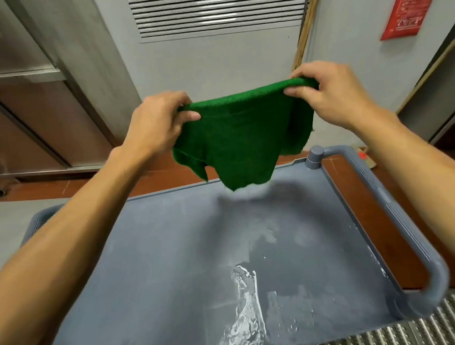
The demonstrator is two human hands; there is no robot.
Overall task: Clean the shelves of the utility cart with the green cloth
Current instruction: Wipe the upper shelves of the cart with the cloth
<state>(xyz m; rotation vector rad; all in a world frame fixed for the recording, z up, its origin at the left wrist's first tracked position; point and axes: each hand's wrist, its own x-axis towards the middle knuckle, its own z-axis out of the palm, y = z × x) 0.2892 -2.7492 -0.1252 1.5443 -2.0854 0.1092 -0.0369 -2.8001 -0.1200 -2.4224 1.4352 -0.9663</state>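
Both hands hold the green cloth up by its top edge, above the far part of the cart's top shelf. The left hand pinches one corner, the right hand the other, and the cloth hangs down between them. A wet patch shines on the grey shelf, near the cart handle.

Your two arms show uncovered from the near edges of the view right up to the fingers: the left forearm, on the left, is long and lean with faint cords of tendon along its inner face, and the right forearm, on the right, looks smooth along its outer side. Your left hand and right hand are bare too, with short, trimmed nails plain on the thumbs and creased knuckles at the finger joints.
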